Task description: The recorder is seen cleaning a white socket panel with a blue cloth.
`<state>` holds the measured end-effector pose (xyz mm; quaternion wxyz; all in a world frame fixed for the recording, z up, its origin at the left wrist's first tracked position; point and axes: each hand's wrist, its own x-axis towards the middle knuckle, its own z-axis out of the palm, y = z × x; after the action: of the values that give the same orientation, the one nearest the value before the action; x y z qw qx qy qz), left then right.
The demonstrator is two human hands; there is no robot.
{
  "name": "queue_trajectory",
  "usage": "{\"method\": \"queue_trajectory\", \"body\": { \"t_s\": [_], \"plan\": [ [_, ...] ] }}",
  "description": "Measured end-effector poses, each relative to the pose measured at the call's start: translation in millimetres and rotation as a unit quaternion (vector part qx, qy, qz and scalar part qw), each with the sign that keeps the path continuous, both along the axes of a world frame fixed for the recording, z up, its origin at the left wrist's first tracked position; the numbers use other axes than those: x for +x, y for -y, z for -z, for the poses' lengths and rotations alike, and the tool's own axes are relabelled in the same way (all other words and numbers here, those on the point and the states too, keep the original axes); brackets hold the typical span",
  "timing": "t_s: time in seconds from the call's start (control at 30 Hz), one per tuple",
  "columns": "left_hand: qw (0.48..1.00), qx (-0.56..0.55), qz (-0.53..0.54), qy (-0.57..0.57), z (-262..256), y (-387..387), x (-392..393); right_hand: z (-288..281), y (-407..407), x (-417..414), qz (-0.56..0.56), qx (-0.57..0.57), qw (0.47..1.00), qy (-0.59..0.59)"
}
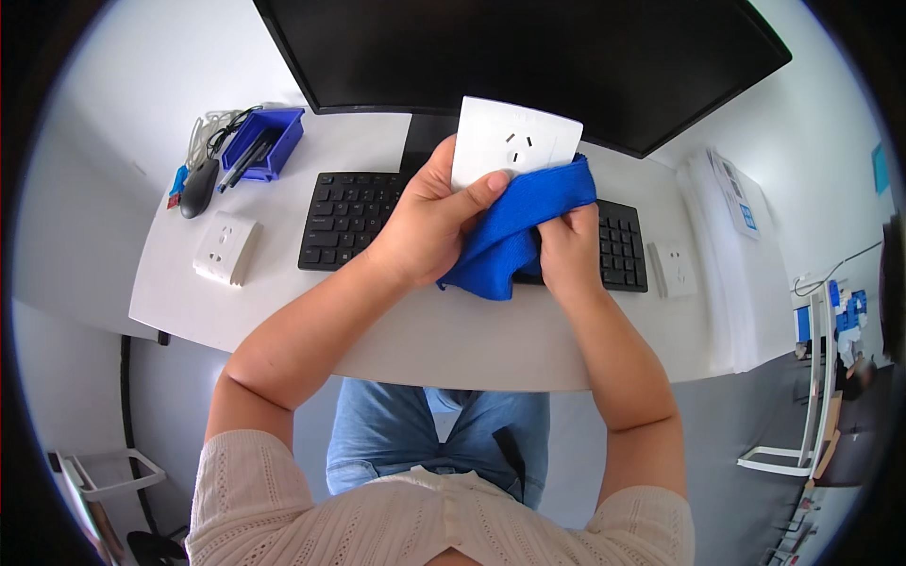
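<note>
A white wall socket (520, 138) with three slots facing up is held in my left hand (432, 219), whose thumb presses on its lower edge. My right hand (572, 247) grips a blue cloth (527, 201) that lies over the socket's lower right part and hangs down between my hands. The fingers of my right hand are partly hidden by the cloth. Both hands are above a black keyboard (347, 219). On the desk to the left is a stack of white wall sockets (225, 247); another white socket (674, 269) lies right of the keyboard.
A large black monitor (524, 56) stands behind my hands. At the left of the white desk (453, 339) are a blue bin (283, 145) holding pens, a black mouse (199, 189) and coiled cables. Stacked white packaging (736, 283) stands at the right edge. A person is visible far right.
</note>
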<state>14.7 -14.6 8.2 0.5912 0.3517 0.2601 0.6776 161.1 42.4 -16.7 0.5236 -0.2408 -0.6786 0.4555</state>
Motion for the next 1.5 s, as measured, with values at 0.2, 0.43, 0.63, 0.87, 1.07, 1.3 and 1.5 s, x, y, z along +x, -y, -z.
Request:
{"method": "queue_trajectory", "body": {
  "t_s": [0.2,0.43,0.63,0.87,1.07,1.3,1.5],
  "plan": [
    [0.999,-0.026,0.021,-0.039,-7,7,6,9,-26,12,0.187,-0.177,0.965,-0.042],
    [0.996,0.003,0.065,0.058,0,-7,-12,9,-19,29,0.048,-0.109,0.976,-0.182],
    [0.968,0.046,-0.005,-0.246,36,0,-22,-5,26,-24,0.074,0.406,0.841,0.350],
    [0.972,0.051,0.209,0.091,46,5,-14,-6,23,-25,0.107,0.405,0.866,0.272],
    [0.978,-0.023,0.132,-0.159,10,20,16,-22,-4,0,0.275,0.348,0.839,0.316],
    [0.958,-0.039,0.156,-0.236,8,10,13,-26,-27,15,0.290,0.126,0.912,0.260],
    [0.938,-0.066,0.141,-0.310,-4,3,8,-24,-49,25,0.180,-0.196,0.962,0.065]
  ]
}}
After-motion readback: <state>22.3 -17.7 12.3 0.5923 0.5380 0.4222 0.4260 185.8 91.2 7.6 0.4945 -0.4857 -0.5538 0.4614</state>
